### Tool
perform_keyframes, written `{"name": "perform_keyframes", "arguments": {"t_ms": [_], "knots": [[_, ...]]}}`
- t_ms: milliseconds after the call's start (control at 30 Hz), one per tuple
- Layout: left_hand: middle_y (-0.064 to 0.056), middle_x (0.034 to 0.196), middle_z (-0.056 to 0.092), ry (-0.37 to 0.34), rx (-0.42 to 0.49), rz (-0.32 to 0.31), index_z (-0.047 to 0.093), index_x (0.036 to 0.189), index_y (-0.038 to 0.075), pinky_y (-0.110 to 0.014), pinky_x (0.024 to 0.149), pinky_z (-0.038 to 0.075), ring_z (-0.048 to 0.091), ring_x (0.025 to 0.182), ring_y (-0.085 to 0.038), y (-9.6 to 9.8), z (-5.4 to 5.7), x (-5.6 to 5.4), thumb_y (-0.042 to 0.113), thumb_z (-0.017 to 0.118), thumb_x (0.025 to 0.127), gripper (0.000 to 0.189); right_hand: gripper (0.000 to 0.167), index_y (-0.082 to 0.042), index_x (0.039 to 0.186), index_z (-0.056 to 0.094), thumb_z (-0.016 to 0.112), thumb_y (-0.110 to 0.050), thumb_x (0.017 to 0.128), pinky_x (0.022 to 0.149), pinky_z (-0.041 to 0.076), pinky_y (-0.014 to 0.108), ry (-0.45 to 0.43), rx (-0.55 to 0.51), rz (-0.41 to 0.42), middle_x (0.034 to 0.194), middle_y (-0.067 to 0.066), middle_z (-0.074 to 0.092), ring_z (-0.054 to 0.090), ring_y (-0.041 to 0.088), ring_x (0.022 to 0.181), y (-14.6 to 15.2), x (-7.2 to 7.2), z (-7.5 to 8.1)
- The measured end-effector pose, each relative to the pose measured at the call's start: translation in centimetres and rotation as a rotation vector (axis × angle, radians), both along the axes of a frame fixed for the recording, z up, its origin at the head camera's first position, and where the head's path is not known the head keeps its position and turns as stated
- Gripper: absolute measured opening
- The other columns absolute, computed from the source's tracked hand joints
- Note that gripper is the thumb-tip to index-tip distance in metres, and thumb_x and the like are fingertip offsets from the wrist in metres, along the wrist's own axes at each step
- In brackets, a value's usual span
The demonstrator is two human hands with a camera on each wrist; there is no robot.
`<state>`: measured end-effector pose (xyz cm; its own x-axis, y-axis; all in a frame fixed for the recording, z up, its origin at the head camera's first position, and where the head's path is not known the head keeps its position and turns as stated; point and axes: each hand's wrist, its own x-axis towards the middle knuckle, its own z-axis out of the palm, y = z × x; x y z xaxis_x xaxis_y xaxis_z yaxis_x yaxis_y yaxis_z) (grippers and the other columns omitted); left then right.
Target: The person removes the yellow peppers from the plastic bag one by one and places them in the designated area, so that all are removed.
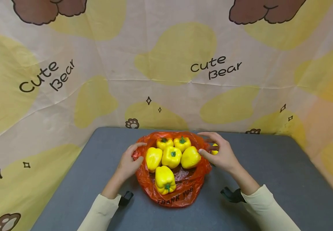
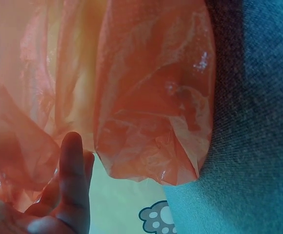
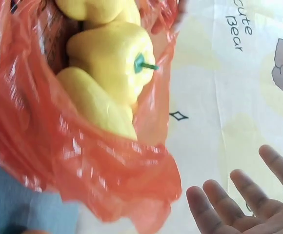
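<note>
A red plastic bag [image 1: 183,199] printed "THANK YOU" lies spread wide at its mouth, with several yellow bell peppers [image 1: 171,157] inside. Green stems show on some of them. My left hand [image 1: 128,162] is at the bag's left rim; in the left wrist view one extended finger [image 2: 72,170] is right against the plastic. On the other side my right hand [image 1: 222,152] has its fingers spread beside the bag's right rim and holds nothing. Behind those fingers another yellow bell pepper [image 1: 214,149] shows partly, outside the bag.
The grey tabletop [image 1: 270,173] extends on both sides of the bag. A pale cloth backdrop [image 1: 169,64] with yellow patches and "Cute Bear" lettering rises behind the table's far edge and along the sides. Dark straps [image 1: 234,195] are on both wrists.
</note>
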<state>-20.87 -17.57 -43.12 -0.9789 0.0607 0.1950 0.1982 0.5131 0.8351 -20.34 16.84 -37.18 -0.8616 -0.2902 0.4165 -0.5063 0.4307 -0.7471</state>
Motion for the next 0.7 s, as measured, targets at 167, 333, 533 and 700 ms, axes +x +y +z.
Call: {"name": "perform_keyframes", "arguments": {"t_ms": [167, 333, 533, 700], "knots": [[-0.015, 0.130, 0.052, -0.019, 0.031, -0.007, 0.059, 0.127, 0.013, -0.042, 0.082, 0.055, 0.058, 0.105, -0.032, 0.6, 1.4, 0.8, 0.001, 0.057, 0.087, 0.042, 0.046, -0.017, 0.128, 0.059, 0.072, -0.018, 0.083, 0.083, 0.052, 0.050, -0.015, 0.019, 0.028, 0.126, 0.011, 0.057, 0.057, 0.036, 0.107, -1.3, -0.1, -0.3], [-0.013, 0.130, 0.052, -0.007, 0.016, -0.004, 0.059, 0.127, 0.018, -0.039, 0.080, 0.055, 0.059, 0.103, -0.030, 0.3, 0.6, 0.3, 0.002, 0.057, 0.086, 0.044, 0.048, -0.019, 0.128, 0.059, 0.072, -0.019, 0.082, 0.083, 0.051, 0.048, -0.013, 0.042, 0.065, 0.126, 0.010, 0.059, 0.058, 0.032, 0.107, -2.6, -0.2, -0.8], [-0.012, 0.132, 0.052, 0.003, 0.004, 0.003, 0.060, 0.126, 0.020, -0.041, 0.082, 0.055, 0.058, 0.106, -0.030, 0.2, 0.1, -0.1, 0.003, 0.058, 0.086, 0.044, 0.050, -0.019, 0.130, 0.059, 0.073, -0.020, 0.082, 0.076, 0.053, 0.044, -0.014, 0.046, 0.096, 0.126, 0.009, 0.059, 0.058, 0.035, 0.105, -3.7, -0.2, -1.2], [-0.012, 0.132, 0.052, 0.005, -0.008, 0.000, 0.059, 0.126, 0.020, -0.044, 0.084, 0.054, 0.058, 0.108, -0.030, 0.3, 0.2, -0.1, 0.004, 0.059, 0.085, 0.044, 0.052, -0.017, 0.130, 0.058, 0.073, -0.024, 0.081, 0.075, 0.053, 0.043, -0.023, 0.063, 0.101, 0.131, 0.008, 0.058, 0.059, 0.036, 0.107, -4.4, -0.2, -1.3]]}}
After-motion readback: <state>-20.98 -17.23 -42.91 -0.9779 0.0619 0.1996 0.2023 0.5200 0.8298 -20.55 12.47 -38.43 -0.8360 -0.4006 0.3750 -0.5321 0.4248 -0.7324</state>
